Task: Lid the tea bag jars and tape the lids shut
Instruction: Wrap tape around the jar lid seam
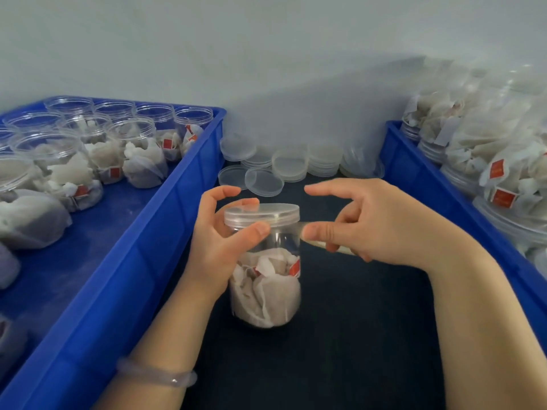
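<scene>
dark surface [355,335] between two blue crates, lidded jar [266,291] upright on it, both hands at it
left crate [133,261] holds open jars [130,134] of tea bags; right crate [429,184] holds filled jars [503,184], piled. left hand [219,235] grips the jar at its neck, thumb on the lid [262,211] rim. right hand [381,226] pinches clear tape [302,225] running to the lid's side. loose lids [290,164] stacked behind. red tags [294,267] on bags, print unreadable.

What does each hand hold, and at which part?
Left hand grips the jar at its neck, under the lid; right hand pinches clear tape beside it.
</scene>
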`<state>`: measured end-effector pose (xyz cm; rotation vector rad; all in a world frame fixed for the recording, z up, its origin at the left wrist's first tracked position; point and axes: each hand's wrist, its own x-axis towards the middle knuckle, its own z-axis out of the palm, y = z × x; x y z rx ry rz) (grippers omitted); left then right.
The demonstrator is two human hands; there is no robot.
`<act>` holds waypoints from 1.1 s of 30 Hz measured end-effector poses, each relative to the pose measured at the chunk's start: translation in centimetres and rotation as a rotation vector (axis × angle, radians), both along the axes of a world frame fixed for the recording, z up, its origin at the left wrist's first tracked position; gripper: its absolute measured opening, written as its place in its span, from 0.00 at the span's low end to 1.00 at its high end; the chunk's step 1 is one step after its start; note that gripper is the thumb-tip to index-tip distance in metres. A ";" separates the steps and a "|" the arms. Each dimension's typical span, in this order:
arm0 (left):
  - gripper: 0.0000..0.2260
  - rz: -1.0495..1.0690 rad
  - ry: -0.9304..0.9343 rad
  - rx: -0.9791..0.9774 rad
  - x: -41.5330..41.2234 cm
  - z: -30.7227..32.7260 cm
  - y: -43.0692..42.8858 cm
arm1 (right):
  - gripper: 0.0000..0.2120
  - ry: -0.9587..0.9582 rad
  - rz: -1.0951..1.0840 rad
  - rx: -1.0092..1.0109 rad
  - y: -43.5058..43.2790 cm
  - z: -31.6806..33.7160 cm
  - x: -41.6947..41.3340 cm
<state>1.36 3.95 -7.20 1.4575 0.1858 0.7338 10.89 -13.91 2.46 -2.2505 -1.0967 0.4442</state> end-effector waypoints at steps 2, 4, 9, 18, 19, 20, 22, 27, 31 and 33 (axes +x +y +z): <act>0.30 -0.057 -0.006 -0.055 0.1 -0.1 0.0 | 0.41 0.011 -0.006 -0.004 0.0 0.0 0.1; 0.32 -0.114 -0.001 -0.101 0.0 0.0 0.0 | 0.42 0.014 -0.016 0.001 0.1 -0.3 0.4; 0.43 -0.237 -0.024 -0.190 -0.2 0.6 0.0 | 0.43 0.079 0.008 -0.012 0.4 -0.7 0.9; 0.40 -0.336 0.058 -0.082 -0.2 0.0 -0.4 | 0.26 0.183 0.143 -0.066 0.3 -1.4 1.6; 0.39 -0.285 0.072 -0.030 -0.1 -0.1 -0.2 | 0.26 0.154 0.129 -0.065 0.3 -1.5 1.6; 0.38 -0.234 0.079 0.025 0.1 -0.3 0.0 | 0.26 0.129 0.108 -0.053 0.4 -1.6 1.7; 0.35 -0.177 0.065 0.104 0.2 -0.5 -0.1 | 0.30 0.086 0.050 -0.007 0.7 -1.8 1.7; 0.47 0.008 0.064 0.213 0.5 -0.7 -2.0 | 0.28 0.010 0.116 0.025 1.8 -2.5 1.1; 0.54 0.243 0.085 0.261 0.7 -1.1 -2.3 | 0.43 0.036 0.208 -0.075 1.7 -2.5 1.1; 0.50 0.270 0.083 0.265 0.7 -1.1 -1.9 | 0.41 0.075 0.194 -0.086 1.4 -2.3 1.2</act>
